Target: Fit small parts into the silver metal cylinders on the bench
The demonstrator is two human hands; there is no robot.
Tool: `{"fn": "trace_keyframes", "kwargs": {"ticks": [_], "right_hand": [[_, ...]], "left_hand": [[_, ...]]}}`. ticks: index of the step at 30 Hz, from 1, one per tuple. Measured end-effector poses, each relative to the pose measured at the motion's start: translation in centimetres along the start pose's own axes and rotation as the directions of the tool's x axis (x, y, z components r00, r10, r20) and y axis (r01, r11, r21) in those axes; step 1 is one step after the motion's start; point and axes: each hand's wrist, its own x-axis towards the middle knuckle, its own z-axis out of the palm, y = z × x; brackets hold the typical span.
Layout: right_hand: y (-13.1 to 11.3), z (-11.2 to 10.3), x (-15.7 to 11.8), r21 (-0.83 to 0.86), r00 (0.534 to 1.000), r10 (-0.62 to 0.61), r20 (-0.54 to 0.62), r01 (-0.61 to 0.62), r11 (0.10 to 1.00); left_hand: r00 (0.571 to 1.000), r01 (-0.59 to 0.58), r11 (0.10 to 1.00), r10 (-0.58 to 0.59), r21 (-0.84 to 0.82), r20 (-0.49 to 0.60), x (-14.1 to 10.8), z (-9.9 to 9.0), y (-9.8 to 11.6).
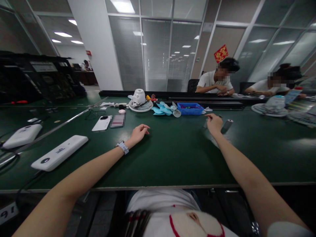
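My left hand rests on the green tabletop, its fingers loosely bent and slightly apart with nothing seen in them. A pale-strapped watch is on that wrist. My right hand is over the table to the right, index finger stretched to the left; nothing held shows in it. Just right of it stands a small grey metallic cylinder. Ahead, between the hands, lie light-blue fan blades and a blue tray holding small parts, which I cannot make out.
A white fan housing with its grille sits at the back. On the left lie a white phone, a long white device and another white device with cables. Two people sit across on the right, near more fan parts.
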Motion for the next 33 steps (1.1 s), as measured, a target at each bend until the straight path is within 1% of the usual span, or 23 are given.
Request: {"fn": "trace_keyframes", "kwargs": {"ticks": [4, 11, 14, 18, 21, 24, 26, 27, 29, 30, 31, 33], "right_hand": [[-0.2, -0.2, -0.2, 0.005, 0.999, 0.031, 0.011, -0.031, 1.000], [-0.2, 0.0, -0.3, -0.087, 0.998, 0.055, -0.033, -0.058, 0.995], [0.0, 0.2, -0.4, -0.095, 1.000, 0.021, -0.020, -0.022, 0.995], [0.0, 0.3, -0.8, -0.105, 0.997, -0.056, 0.043, 0.061, 0.993], [-0.2, 0.3, -1.2, -0.100, 0.999, -0.049, 0.024, 0.051, 0.994], [-0.1, 0.6, -1.5, -0.074, 0.997, 0.062, -0.035, -0.065, 0.995], [0.2, 1.0, -1.6, -0.034, 0.982, 0.187, -0.018, -0.187, 0.982], [0.3, 1.2, -1.6, -0.014, 0.964, 0.265, 0.010, -0.265, 0.964], [0.6, 1.7, -1.5, 0.014, 0.909, 0.411, 0.075, -0.413, 0.911], [0.8, 1.9, -1.5, 0.024, 0.881, 0.464, 0.095, -0.468, 0.883], [1.0, 2.2, -1.4, 0.033, 0.861, 0.499, 0.102, -0.504, 0.863], [1.4, 2.7, -1.2, 0.058, 0.848, 0.522, 0.092, -0.528, 0.847]], "left_hand": [[1.000, 0.002, 1.000, -0.002, 0.003, 0.003, 0.0, 0.0, 0.0], [1.000, 0.011, 1.000, -0.011, -0.002, -0.003, -0.1, 0.0, 0.4], [1.000, 0.006, 1.000, -0.006, 0.007, 0.005, -0.1, 0.0, 0.2], [1.000, 0.005, 1.000, -0.005, 0.021, 0.010, 0.0, 0.0, 0.0], [1.000, 0.009, 0.999, -0.009, 0.032, 0.009, 0.0, 0.0, 0.1], [1.000, 0.022, 0.999, -0.022, 0.047, 0.007, -0.1, 0.0, 0.4], [1.000, 0.023, 0.999, -0.024, 0.049, 0.012, -0.2, 0.0, 0.5], [1.000, 0.024, 0.999, -0.024, 0.047, 0.014, -0.2, 0.0, 0.6], [1.000, 0.026, 0.999, -0.026, 0.047, 0.013, -0.2, 0.0, 0.6], [1.000, 0.027, 0.998, -0.028, 0.049, 0.012, -0.3, 0.0, 0.6], [1.000, 0.027, 0.998, -0.027, 0.050, 0.011, -0.3, 0.0, 0.7], [1.000, 0.024, 0.998, -0.025, 0.054, 0.012, -0.3, 0.0, 0.7]]}}
